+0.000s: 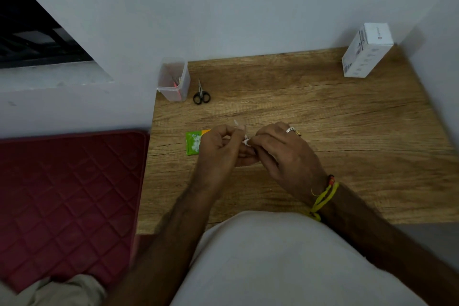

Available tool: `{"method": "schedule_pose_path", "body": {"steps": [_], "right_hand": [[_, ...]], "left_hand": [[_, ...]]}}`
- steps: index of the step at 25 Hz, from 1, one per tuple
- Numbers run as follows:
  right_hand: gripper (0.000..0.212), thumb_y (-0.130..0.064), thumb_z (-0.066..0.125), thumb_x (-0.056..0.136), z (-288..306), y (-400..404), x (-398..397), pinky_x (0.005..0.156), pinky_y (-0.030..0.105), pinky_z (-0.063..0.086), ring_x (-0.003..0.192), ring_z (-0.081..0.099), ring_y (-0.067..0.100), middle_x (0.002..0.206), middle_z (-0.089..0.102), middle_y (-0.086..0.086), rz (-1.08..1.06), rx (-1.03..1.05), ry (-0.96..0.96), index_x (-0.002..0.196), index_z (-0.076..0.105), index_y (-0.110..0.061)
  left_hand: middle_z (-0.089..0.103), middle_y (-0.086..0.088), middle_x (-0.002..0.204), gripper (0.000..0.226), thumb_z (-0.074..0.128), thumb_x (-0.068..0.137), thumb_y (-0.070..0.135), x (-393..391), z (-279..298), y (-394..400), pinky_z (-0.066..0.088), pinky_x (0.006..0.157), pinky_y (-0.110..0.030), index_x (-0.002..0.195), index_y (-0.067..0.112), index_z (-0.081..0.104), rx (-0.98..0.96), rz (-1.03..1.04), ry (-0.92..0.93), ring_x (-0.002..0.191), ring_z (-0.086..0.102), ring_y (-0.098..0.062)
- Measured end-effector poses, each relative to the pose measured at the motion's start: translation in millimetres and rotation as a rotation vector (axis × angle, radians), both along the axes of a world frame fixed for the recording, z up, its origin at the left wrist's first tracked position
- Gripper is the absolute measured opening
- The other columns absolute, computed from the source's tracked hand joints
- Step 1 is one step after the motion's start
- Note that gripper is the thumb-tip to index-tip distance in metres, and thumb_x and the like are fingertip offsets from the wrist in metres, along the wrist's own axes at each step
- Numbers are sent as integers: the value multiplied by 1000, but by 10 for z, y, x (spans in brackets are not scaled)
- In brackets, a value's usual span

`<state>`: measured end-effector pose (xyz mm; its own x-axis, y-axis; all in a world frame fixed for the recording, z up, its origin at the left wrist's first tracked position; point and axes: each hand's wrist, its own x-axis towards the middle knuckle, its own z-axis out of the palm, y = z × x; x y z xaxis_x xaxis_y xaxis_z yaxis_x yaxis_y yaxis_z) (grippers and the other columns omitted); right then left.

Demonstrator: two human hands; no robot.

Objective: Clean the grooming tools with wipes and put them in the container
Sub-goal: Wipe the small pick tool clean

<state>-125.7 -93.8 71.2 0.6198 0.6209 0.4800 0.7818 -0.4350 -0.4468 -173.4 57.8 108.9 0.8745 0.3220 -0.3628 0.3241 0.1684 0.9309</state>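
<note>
Your hands meet over the table (323,112), just right of the sachet (195,143). Left hand (218,149): fingers curled, pinching a small pale item at the tips; can't tell what it is. Right hand (280,154): fingers curled around a white wipe (246,141), a scrap of it showing between your hands. Green sachet lies flat, partly under your left hand. Beyond the sachet, scissors (201,97) lie closed, tips pointing away from you. Container (173,79) stands just left of the scissors at the table's far-left corner, thin items inside. White box (367,51) sits far right of the sachet, by the wall.
</note>
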Motion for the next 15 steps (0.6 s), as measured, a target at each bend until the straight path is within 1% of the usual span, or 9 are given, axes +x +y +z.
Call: {"method": "schedule_pose_path", "body": {"steps": [3, 6, 9, 12, 15], "right_hand": [[15, -9, 58, 96, 13, 13, 9, 77, 43, 50, 89, 59, 27, 98, 65, 10, -11, 1, 7, 103, 70, -3], [16, -10, 58, 96, 8, 24, 4, 77, 43, 49, 89, 59, 26, 98, 65, 8, 2, -48, -3, 103, 71, -4], [16, -12, 58, 97, 19, 13, 16, 77, 41, 49, 91, 59, 24, 99, 66, 6, 8, -32, 15, 104, 71, -6], [14, -8, 61, 95, 0, -8, 6, 78, 39, 49, 91, 58, 23, 100, 65, 5, 45, -59, 8, 104, 71, -6], [15, -6, 61, 94, 13, -8, 26, 77, 39, 49, 90, 58, 23, 101, 65, 5, 22, -47, 12, 106, 71, -7]], "left_hand": [[70, -18, 72, 26, 58, 100, 15, 34, -27, 19, 57, 56, -26, 97, -11, 60, 26, -25, -19, 64, 72, -20], [69, -11, 71, 24, 60, 99, 14, 49, -86, 74, 56, 58, -25, 89, -7, 65, 125, -31, -78, 64, 69, -18], [67, -17, 71, 23, 62, 97, 13, 69, -139, 120, 54, 59, -26, 84, -3, 69, 241, -17, -123, 63, 62, -17], [67, -18, 72, 22, 63, 97, 12, 64, -177, 126, 51, 57, -23, 81, -3, 69, 276, -17, -142, 61, 60, -14], [67, -19, 70, 22, 63, 96, 10, 78, -171, 115, 50, 55, -21, 80, -4, 69, 301, -21, -161, 59, 60, -11]]}}
